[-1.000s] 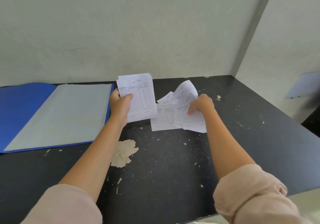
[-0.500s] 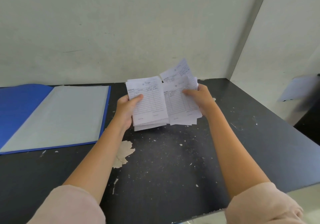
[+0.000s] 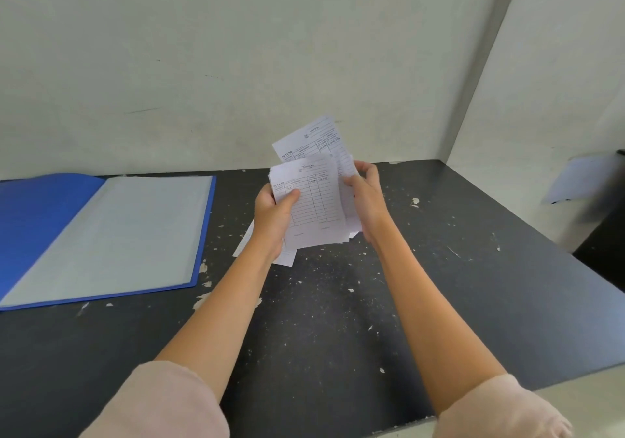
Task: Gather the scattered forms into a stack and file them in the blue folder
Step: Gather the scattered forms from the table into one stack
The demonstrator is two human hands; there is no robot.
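Pale pink sleeves (image 3: 162, 404) sit nearest, over the black, paint-flecked worktop (image 3: 338, 319). Above it the left hand (image 3: 272, 221) pinches the forms (image 3: 313, 201), thumb on the top sheet. The right hand (image 3: 367, 201) curls its fingers (image 3: 363, 168) round their right edge, with the sheets unevenly fanned. The blue folder (image 3: 40, 214) lies open at far left.

Soft, even light, faint shadows; wide-angle bending and blur at the edges.
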